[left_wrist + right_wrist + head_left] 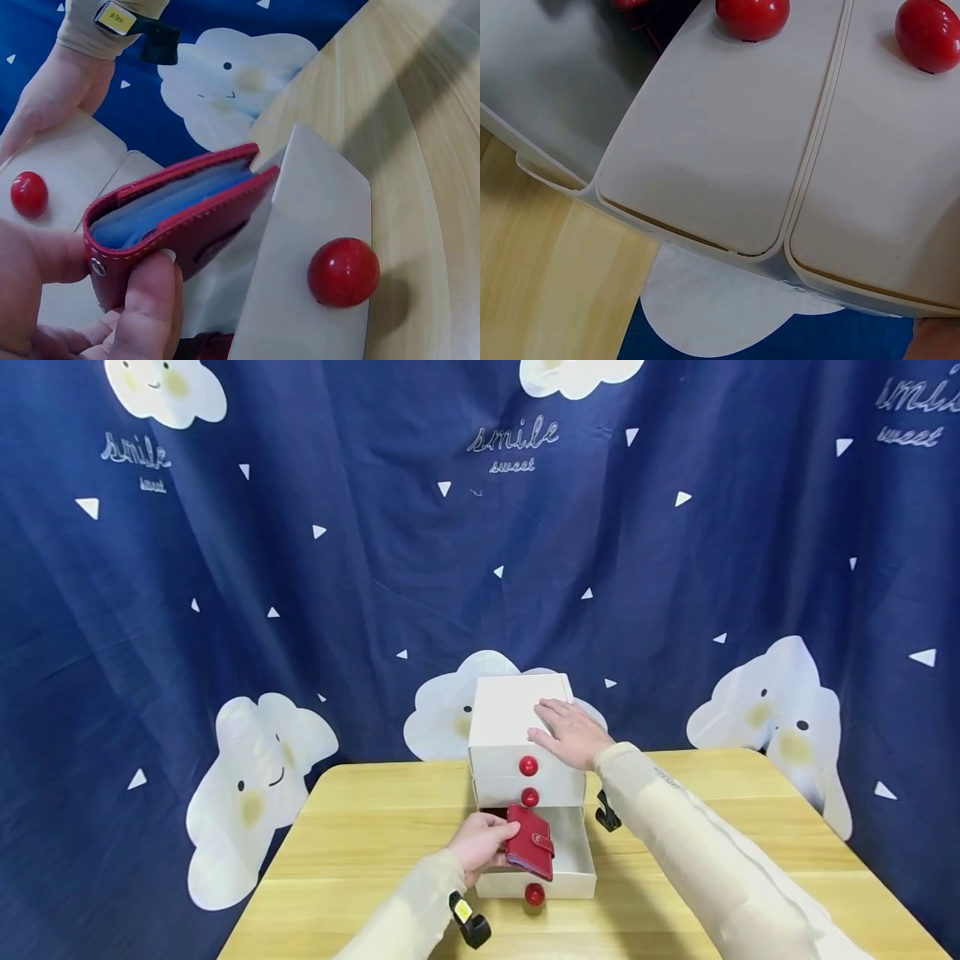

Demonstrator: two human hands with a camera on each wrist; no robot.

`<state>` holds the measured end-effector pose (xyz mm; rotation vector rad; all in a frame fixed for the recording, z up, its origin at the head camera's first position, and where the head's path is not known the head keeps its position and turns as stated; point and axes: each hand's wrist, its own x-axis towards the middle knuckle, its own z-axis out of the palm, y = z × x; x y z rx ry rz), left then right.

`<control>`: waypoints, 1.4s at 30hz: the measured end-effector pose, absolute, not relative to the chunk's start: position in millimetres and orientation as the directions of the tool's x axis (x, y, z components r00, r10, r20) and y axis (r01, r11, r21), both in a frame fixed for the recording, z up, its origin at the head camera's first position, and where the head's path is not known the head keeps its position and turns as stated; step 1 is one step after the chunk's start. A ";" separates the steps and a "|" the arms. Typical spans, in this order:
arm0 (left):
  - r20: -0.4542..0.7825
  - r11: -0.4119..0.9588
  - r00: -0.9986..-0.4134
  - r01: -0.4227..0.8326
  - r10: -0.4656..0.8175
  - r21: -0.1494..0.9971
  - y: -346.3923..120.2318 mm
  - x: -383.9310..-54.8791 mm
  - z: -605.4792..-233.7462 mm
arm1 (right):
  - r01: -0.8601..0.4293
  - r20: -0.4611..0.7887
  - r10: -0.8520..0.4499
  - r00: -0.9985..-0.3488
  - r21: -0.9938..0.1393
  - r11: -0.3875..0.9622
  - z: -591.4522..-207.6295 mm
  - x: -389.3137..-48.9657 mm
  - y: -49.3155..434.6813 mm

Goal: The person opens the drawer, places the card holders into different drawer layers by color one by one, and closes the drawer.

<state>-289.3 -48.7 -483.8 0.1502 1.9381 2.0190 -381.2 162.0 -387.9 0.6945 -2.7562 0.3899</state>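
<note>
My left hand [478,845] pinches a red snap-strap card holder [529,842] between thumb and fingers, over the pulled-out bottom drawer [576,843] of a small white drawer box [510,710]. In the left wrist view the card holder [187,232] shows clear bluish plastic sleeves between its covers. With its fingers extended, my right hand [573,733] rests on the top and right edge of the box. Another dark red item [206,346] lies in the bottom drawer, mostly hidden behind the card holder and drawer front. The two upper drawers are closed.
Each drawer front carries a round red knob; the lowest knob [535,894] sticks out toward me. The box stands on a light wooden table [360,852]. Behind it hangs a dark blue curtain [360,610] with white clouds and triangles.
</note>
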 end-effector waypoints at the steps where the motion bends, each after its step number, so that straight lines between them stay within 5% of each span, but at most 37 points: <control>1: -0.158 -0.018 -0.937 -0.172 0.312 0.985 -46.4 -290.3 -484.6 | -0.496 0.326 -0.422 -0.846 -0.191 0.847 -388.0 -381.1 161.7; 15: -0.195 0.018 -0.950 -0.196 0.246 0.980 -16.1 -302.4 -501.1 | -0.498 0.330 -0.421 -0.845 -0.195 0.845 -387.0 -378.8 160.5; 42: -0.137 0.537 -0.979 -0.037 0.149 0.843 13.6 -311.0 -504.5 | -0.495 0.317 -0.426 -0.847 -0.179 0.850 -387.5 -383.8 162.6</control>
